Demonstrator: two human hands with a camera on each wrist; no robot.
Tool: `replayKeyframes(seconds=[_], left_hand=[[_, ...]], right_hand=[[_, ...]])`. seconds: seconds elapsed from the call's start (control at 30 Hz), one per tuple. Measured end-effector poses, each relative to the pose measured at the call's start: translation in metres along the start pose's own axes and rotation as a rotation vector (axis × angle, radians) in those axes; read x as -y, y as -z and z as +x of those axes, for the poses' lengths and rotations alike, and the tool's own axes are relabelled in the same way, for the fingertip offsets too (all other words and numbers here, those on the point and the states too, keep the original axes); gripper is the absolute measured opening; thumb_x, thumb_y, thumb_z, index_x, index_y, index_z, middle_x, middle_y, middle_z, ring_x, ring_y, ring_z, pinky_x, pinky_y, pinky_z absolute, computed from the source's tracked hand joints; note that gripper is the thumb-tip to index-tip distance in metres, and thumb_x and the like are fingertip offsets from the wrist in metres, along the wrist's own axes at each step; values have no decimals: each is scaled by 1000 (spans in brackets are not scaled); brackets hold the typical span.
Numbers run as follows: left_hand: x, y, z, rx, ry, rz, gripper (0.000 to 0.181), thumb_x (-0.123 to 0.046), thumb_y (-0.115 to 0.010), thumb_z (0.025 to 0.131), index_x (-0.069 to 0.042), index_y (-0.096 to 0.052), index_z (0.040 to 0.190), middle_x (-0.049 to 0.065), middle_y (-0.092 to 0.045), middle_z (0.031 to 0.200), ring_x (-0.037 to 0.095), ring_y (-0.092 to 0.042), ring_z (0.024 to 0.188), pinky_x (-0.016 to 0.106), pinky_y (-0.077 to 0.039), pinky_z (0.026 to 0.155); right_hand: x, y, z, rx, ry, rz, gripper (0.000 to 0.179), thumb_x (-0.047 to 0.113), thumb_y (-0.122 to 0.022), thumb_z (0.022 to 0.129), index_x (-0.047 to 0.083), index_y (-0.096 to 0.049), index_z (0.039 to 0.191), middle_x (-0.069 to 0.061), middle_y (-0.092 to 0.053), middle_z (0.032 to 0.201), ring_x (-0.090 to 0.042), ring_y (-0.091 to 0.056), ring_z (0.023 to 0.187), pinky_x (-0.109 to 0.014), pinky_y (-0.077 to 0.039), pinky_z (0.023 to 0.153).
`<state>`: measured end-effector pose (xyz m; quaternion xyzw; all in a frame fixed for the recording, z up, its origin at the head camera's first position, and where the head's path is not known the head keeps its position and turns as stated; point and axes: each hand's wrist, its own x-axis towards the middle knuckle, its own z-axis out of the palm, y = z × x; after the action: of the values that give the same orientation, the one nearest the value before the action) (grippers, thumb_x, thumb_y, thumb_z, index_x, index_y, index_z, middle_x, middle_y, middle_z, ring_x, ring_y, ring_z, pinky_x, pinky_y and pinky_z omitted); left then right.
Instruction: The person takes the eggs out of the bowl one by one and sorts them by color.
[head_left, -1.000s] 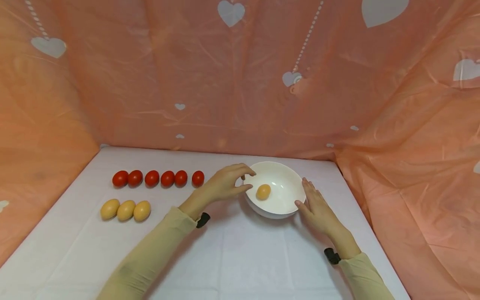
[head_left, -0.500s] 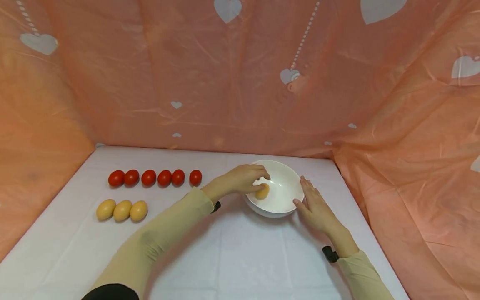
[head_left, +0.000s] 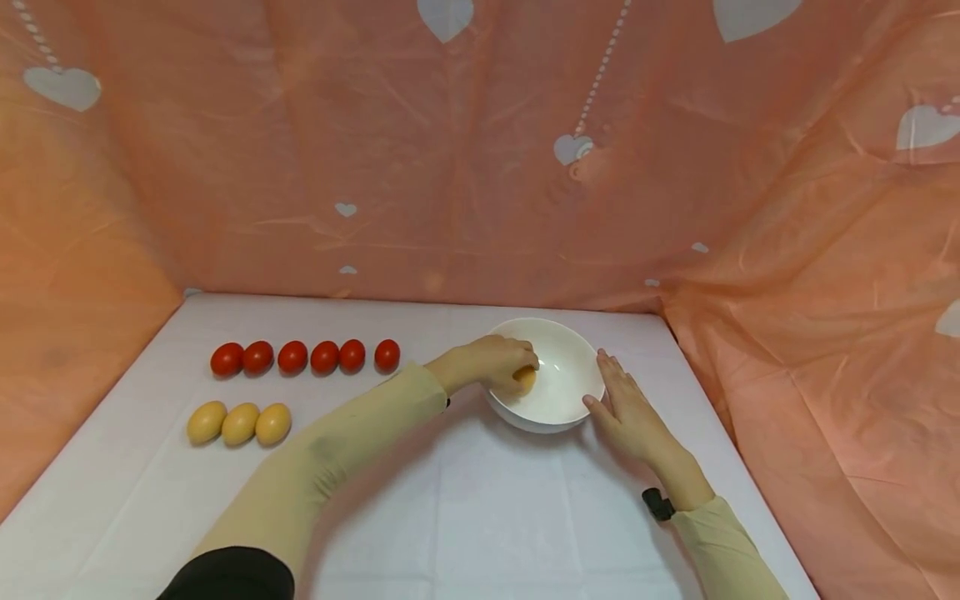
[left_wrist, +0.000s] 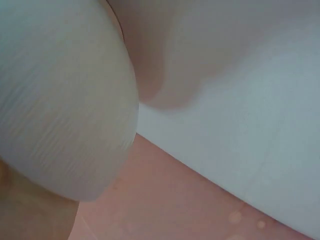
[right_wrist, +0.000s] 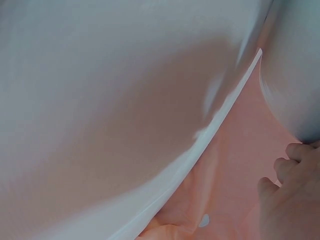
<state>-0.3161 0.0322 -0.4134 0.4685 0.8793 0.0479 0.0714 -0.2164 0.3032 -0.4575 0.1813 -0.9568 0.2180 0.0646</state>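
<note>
A white bowl (head_left: 562,383) stands toward the back right of the table. My left hand (head_left: 498,362) reaches over its left rim, fingers curled around a yellow egg (head_left: 527,379) inside. Part of the egg is hidden by those fingers. My right hand (head_left: 633,417) lies against the bowl's right side with its fingers extended, thumb at the rim. In the left wrist view the bowl's outer wall (left_wrist: 65,100) fills the left side. The right wrist view has the fingers of the right hand (right_wrist: 292,192) below the bowl's wall (right_wrist: 295,75).
Several red egg-shaped pieces (head_left: 324,357) form a row at the back left of the white-covered table (head_left: 495,517). Nearer me, three yellow eggs (head_left: 239,424) sit side by side. An orange curtain (head_left: 465,208) with white hearts encloses the back and sides.
My left hand has moved right and down into the bowl, and its fingers have closed around the yellow egg. The right hand has stayed against the bowl. The view has shifted slightly.
</note>
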Motion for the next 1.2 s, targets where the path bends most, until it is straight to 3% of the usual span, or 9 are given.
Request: replayKeyframes(seconds=[0.23,0.7,0.9,1.2], left_hand=[[0,-2,2,13,12,-36,37,-20,-69,94,-16,-70,130,0,-64,121,15,-59,99,30,-49,94],[-1,0,0,-12,-1,-43,38,-23,-75,94,-14,-68,130,1,-62,115,13,-56,95,30,-48,93],[-4,1,-6,-71,-2,-64,43,-27,-77,95,-12,-66,134,4,-63,124,17,-61,108,34,-49,102],[-9,-4,-24,-223,-2,-183,42,-27,-77,96,-11,-66,134,4,-62,126,15,-62,108,34,-52,98]], right_hand=[[0,0,0,7,-6,-7,79,37,-53,109,-6,-16,163,-22,-17,171,-43,-14,157,-63,-16,124],[2,1,0,11,-8,11,79,36,-53,108,-6,-15,163,-23,-17,170,-45,-15,157,-64,-15,124],[2,0,0,7,-13,6,78,36,-53,108,-5,-16,163,-22,-18,170,-45,-15,157,-63,-16,124],[3,0,-1,-14,6,9,78,36,-53,108,-7,-17,162,-23,-19,170,-47,-18,155,-65,-18,123]])
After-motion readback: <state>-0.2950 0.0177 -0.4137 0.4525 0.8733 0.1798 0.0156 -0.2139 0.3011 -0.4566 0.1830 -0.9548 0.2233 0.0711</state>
